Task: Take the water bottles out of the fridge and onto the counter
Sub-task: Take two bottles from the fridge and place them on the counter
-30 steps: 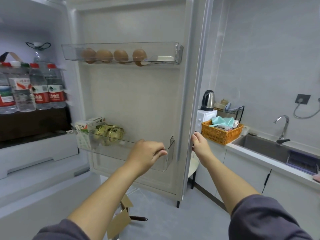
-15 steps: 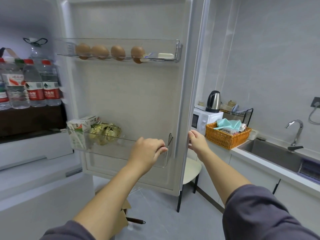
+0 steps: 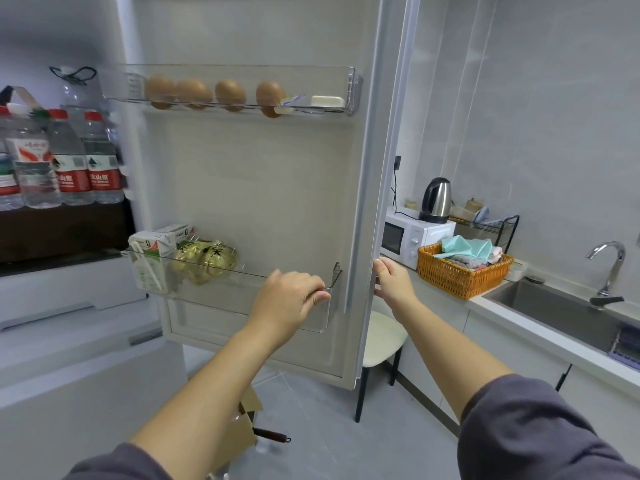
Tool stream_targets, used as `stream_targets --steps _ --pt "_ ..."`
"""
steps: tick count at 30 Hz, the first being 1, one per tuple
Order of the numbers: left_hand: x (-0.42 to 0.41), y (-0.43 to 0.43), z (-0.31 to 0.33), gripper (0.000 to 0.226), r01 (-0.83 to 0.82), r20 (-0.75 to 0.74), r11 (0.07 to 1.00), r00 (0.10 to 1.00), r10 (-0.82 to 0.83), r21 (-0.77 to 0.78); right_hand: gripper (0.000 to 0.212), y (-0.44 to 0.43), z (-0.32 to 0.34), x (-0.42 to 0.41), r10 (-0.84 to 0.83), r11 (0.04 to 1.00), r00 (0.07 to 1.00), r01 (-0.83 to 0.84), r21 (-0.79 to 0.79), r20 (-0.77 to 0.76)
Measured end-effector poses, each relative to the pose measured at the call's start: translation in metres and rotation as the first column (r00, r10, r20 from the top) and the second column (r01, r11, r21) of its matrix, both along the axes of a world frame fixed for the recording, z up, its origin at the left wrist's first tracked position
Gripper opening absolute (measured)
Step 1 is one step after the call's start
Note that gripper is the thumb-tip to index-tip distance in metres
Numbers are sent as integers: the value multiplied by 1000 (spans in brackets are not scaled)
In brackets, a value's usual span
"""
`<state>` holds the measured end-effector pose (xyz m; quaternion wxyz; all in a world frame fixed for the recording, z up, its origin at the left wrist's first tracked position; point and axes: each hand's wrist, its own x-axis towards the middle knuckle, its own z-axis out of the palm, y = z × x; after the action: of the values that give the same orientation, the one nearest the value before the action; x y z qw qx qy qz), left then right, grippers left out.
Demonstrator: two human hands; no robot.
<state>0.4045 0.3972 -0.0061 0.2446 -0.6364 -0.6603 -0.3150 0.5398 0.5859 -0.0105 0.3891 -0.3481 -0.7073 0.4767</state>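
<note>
The fridge door stands wide open in front of me. Several water bottles with red caps and red labels stand on a shelf inside the fridge at the far left. My left hand grips the rim of the clear lower door bin. My right hand holds the door's outer edge. The white counter runs along the right wall.
Eggs sit in the upper door bin; a carton and a yellow pack lie in the lower one. On the counter stand a microwave, kettle, wicker basket and sink. A stool is behind the door.
The door has swung further open to the left with both hands on it. More of the counter, the microwave and the stool has come into sight.
</note>
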Motion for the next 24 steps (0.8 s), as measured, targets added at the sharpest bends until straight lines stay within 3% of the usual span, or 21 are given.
stream_targets --steps 5,10,16,24 --pt "1 -9 -1 23 -19 35 1000 999 20 -24 33 -17 2 3 -20 1000 999 20 -1 24" --pt "6 -15 -4 31 -120 65 993 991 119 8 51 -40 5 12 8 1000 1000 -8 15 7" --pt "-14 -53 -4 60 -230 14 973 973 230 -33 60 -92 3 19 -113 931 985 59 360 131" --pt "-82 -149 -10 71 -305 -15 949 952 305 -80 60 -194 5 -21 -283 774 911 33 632 299"
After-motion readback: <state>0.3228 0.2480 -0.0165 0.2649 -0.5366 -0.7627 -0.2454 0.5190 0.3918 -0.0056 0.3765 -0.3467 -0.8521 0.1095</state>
